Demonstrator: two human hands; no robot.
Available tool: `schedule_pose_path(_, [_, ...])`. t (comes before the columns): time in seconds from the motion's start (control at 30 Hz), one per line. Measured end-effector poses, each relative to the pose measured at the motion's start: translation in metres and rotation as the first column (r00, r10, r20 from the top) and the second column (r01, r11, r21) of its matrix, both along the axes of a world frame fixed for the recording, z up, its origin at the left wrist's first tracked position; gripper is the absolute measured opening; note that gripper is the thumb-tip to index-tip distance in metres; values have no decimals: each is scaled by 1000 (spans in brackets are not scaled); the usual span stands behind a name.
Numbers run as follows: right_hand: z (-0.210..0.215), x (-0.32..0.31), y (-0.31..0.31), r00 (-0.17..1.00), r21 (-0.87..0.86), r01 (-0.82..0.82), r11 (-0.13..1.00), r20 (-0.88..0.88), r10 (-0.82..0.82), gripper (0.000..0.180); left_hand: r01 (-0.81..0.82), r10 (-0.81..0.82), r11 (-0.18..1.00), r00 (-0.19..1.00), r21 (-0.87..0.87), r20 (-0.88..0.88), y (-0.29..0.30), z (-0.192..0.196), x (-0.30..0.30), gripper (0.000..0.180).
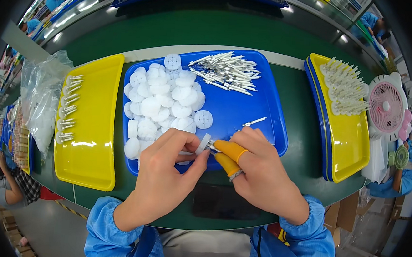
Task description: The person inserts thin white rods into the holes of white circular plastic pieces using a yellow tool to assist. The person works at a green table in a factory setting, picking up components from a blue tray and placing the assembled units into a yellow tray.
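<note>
My left hand [167, 171] pinches a white round disc [203, 144] over the near edge of the blue tray [260, 111]. My right hand [256, 168], with orange finger cots on thumb and forefinger, grips a thin white pin [211, 148] whose tip meets the disc. On the tray's left half lies a heap of white discs [160, 104]. A bundle of white pins [229, 73] rests at the tray's far side, and one loose pin [254, 122] lies near its middle.
A yellow tray [93, 135] on the left holds a column of assembled pieces [68, 109]. Another yellow tray [348, 138] on the right carries several more at its far end. A plastic bag [43, 98] lies far left, a pink fan [386, 107] far right. Other people work around.
</note>
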State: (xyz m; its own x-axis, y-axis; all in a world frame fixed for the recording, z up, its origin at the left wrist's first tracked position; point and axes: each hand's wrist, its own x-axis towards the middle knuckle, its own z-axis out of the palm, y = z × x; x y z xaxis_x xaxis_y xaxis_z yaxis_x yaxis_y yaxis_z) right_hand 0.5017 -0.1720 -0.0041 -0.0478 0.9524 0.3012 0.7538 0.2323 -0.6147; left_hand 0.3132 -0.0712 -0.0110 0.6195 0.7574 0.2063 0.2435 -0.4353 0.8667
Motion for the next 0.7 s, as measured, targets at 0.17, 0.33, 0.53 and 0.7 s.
schedule_pose_path(0.17, [-9, -11, -2, 992, 64, 38, 997, -120, -30, 40, 6, -6, 993, 1000, 118, 2, 1, -2, -1, 19])
schedule_pose_path(0.33, [-13, -16, -4, 981, 117, 101, 988, -178, -79, 37, 18, -17, 979, 1000, 203, -10, -2, -2, -6, 22])
schedule_pose_path(0.53, [-13, -30, -1, 967, 40, 194, 980, -174, -185, 35, -2, 5, 985, 1000, 173, -18, -8, -13, -3, 23])
schedule_pose_path(0.7, [-13, 24, 16, 973, 64, 230, 971, -8, -230, 30, -39, 43, 992, 999, 123, -32, -3, -7, -3, 21])
